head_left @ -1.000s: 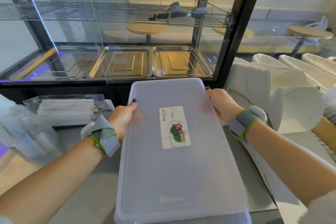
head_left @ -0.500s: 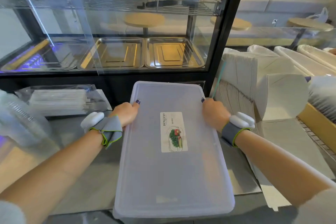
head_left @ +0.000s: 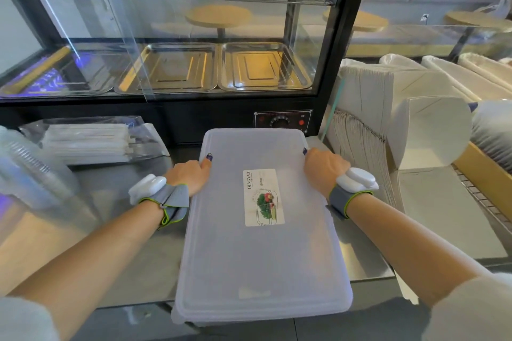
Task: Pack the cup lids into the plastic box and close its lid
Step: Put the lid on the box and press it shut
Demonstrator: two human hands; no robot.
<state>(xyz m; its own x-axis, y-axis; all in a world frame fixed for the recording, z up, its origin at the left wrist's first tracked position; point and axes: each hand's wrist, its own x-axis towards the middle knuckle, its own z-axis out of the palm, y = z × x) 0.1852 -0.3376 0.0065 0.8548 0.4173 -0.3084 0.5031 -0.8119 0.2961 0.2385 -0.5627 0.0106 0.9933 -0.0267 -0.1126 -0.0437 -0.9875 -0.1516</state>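
Observation:
A long translucent plastic box [head_left: 260, 263] lies in front of me on the steel counter, its frosted lid on top with a paper label [head_left: 263, 197] in the middle. My left hand [head_left: 188, 178] grips the box's left edge near the far end, thumb on the lid. My right hand [head_left: 324, 167] grips the right edge opposite it. The near end of the box overhangs the counter's front edge. What is inside the box does not show through the lid. A sleeve of clear cup lids [head_left: 30, 174] lies blurred at the left.
A glass display case [head_left: 177, 36] with metal trays stands behind the box, with a control knob [head_left: 279, 122] just beyond the box's far end. A bag of wrapped straws [head_left: 88, 141] lies at the left. Stacked white paper boxes [head_left: 388, 119] crowd the right side.
The box has come down and away from me toward the counter, both hands staying on its sides. The control panel below the case has come into sight.

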